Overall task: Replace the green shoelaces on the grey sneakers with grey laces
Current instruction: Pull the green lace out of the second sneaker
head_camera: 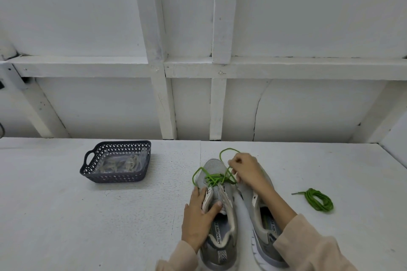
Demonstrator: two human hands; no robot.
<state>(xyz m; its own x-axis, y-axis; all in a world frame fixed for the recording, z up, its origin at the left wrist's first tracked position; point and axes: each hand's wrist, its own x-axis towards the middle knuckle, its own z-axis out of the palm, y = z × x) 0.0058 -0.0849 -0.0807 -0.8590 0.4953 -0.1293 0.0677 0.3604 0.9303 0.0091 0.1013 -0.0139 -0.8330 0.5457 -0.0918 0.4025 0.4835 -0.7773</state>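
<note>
Two grey sneakers stand side by side on the white table, toes pointing away from me. The left sneaker (pixel 217 193) still carries a green lace (pixel 212 177) through its lower eyelets, with loose loops over the toe. My left hand (pixel 199 215) grips that shoe's left side, thumb on the tongue. My right hand (pixel 246 170) pinches a strand of the green lace above the toe. The right sneaker (pixel 263 224) shows no lace and is partly hidden by my right forearm. A second green lace (pixel 318 200) lies coiled on the table to the right.
A dark perforated basket (pixel 115 179) with a handle sits at the back left of the table, holding a clear bag of pale grey laces (pixel 122 164). A white panelled wall rises right behind the table's far edge.
</note>
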